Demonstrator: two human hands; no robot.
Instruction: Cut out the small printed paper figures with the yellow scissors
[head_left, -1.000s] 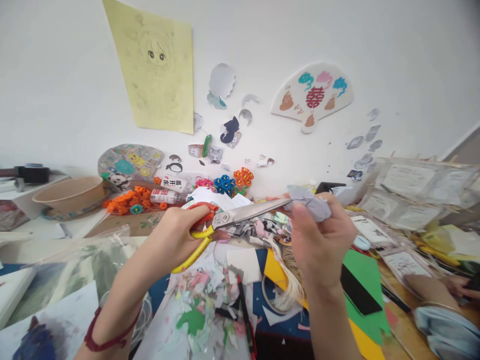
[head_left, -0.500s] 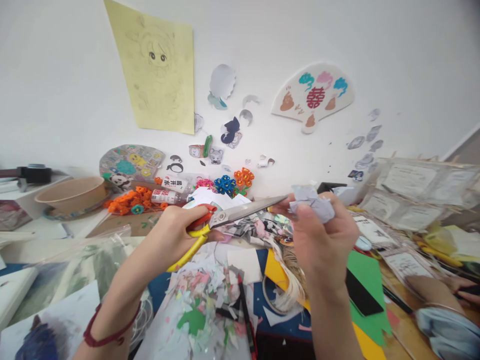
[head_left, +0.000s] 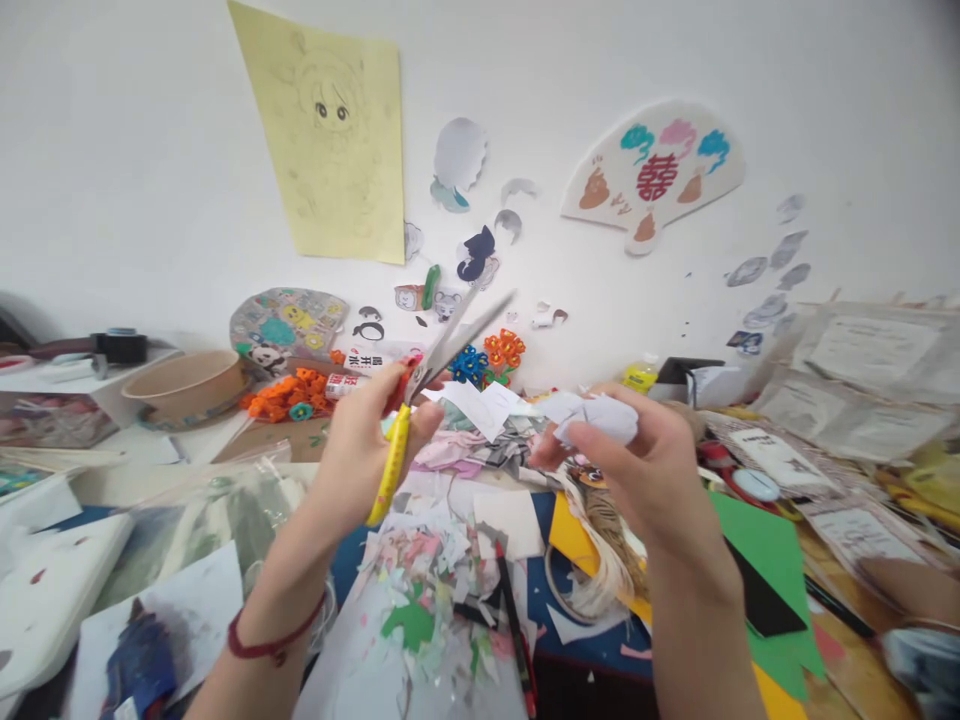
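Note:
My left hand (head_left: 367,440) is closed round the handles of scissors (head_left: 448,350) with yellow and red grips. The blades are parted and point up and to the right, away from the paper. A crumpled piece of white-grey paper (head_left: 600,418) is pinched between the fingers and thumb of my right hand (head_left: 652,470). Between and below the hands lies a heap of small paper scraps (head_left: 420,570), with a green scrap (head_left: 411,624) on it. A red and black pen (head_left: 514,620) rests at the heap's right side.
A brown bowl (head_left: 184,388) and orange flowers (head_left: 289,395) are at the left. A tape roll (head_left: 559,585) and green paper (head_left: 780,590) lie at the right. Another person's arm (head_left: 911,590) reaches in at the right edge. Cutouts and a fan (head_left: 652,175) hang on the wall.
The scissors have swung upward and left, away from the paper, and their blades have parted. My right hand has lowered slightly with the paper. The view has shifted left.

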